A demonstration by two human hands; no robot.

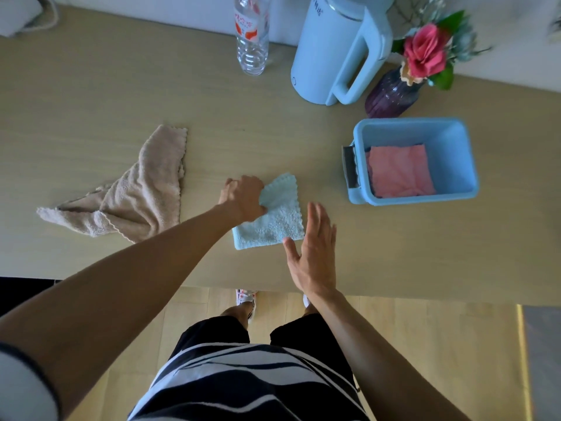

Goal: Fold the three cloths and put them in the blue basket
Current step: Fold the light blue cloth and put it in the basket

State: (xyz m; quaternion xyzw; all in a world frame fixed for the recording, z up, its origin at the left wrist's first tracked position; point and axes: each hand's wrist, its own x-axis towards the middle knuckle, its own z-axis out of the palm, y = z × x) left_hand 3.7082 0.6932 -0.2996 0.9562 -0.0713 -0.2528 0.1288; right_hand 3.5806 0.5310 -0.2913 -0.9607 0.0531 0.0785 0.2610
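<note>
Head view: my left hand [243,197] pinches the blue cloth [270,217] on the table [273,141], my right hand [314,252] flat, fingers spread, by its edge. Pink cloth [400,171] lies in the basket [455,132]; beige cloth [142,189] lies crumpled, left.

I stood at a pale wooden table [91,86] set against a white wall [182,13]; light wood-look flooring [425,344] lay near my feet.

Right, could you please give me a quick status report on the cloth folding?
Left hand gripping folded light blue cloth; right hand open beside it. Pink cloth in blue basket. Beige cloth unfolded. Nothing blocking.
</note>
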